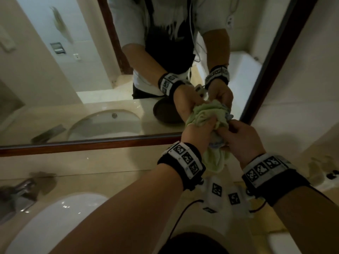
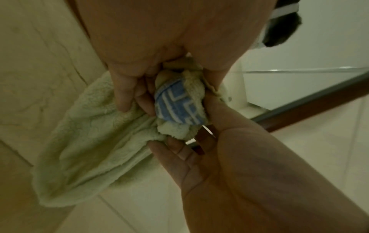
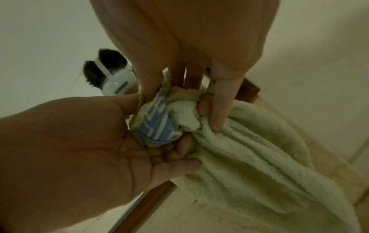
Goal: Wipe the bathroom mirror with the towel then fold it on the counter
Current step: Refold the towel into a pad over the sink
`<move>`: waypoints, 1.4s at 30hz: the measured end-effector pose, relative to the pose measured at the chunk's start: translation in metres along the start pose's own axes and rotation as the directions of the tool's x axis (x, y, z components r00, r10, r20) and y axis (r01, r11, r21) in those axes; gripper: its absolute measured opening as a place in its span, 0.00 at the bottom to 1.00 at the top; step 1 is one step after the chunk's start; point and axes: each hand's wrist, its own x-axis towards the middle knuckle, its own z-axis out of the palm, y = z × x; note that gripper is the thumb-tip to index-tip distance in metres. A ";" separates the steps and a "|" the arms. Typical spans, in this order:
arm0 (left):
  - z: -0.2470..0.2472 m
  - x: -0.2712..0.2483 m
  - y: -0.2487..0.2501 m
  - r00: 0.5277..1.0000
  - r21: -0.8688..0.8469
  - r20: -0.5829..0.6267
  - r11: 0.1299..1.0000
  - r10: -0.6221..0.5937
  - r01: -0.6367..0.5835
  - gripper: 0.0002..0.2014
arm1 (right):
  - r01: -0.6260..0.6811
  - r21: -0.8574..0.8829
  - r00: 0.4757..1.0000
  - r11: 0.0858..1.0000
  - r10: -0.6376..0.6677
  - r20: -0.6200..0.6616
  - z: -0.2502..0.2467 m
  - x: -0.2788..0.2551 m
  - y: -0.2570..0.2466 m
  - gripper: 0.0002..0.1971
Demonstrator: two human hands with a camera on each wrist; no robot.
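A light green fluffy towel (image 1: 215, 160) with a blue patterned band (image 2: 177, 105) is bunched up in front of the lower right corner of the mirror (image 1: 91, 70). My left hand (image 1: 207, 125) grips the bunch from the left, fingers curled into the cloth. From the right, my right hand (image 1: 231, 131) pinches the same bunch near the blue band (image 3: 157, 124). The loose end of the towel (image 3: 259, 157) hangs down below both hands, above the counter (image 1: 110, 162). The left wrist view shows the towel (image 2: 89, 149) draping from my left fingers (image 2: 123, 94).
The mirror's brown wooden frame (image 1: 91, 145) runs along its bottom and right edges. A white sink basin (image 1: 55, 217) and a metal faucet (image 1: 20, 191) are at the lower left. A white marker-covered object (image 1: 225, 197) lies on the counter under my wrists. A pale wall (image 1: 302, 88) stands to the right.
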 end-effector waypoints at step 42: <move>-0.178 -0.016 -0.150 0.953 -0.209 -0.270 0.975 -0.136 0.080 0.23 | 0.044 -0.227 0.979 0.973 0.003 0.206 0.207 -0.027 -0.087 0.13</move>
